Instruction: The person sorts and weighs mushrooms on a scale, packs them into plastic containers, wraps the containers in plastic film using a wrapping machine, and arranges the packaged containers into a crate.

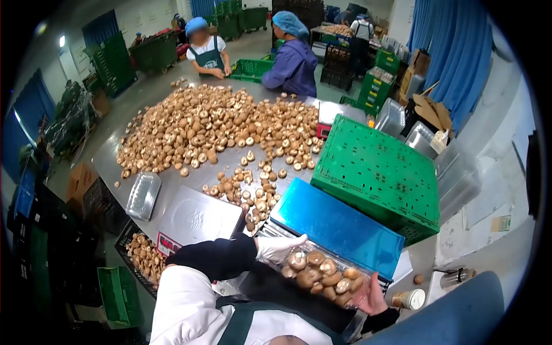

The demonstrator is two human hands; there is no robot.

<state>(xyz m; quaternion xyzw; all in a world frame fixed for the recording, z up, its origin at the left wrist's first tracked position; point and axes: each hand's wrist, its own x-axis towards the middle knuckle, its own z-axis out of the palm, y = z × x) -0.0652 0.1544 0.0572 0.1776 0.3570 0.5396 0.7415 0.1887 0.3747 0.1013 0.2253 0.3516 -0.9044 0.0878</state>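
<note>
A clear plastic tray of brown mushrooms is held in front of my body, tilted down to the right. My left hand, in a white glove, grips its left end. At the opposite end my bare right hand has its fingers against the tray's side. Just beyond the tray lies a flat, shiny blue panel above metal rollers. To the left stands a weighing scale with a red display. An overturned-looking clear tray rests on the steel table past the scale.
Loose mushrooms form a large heap across the steel table. A green crate stands right of the blue panel. Below left are a crate of mushrooms and a green crate. Two people stand across the table.
</note>
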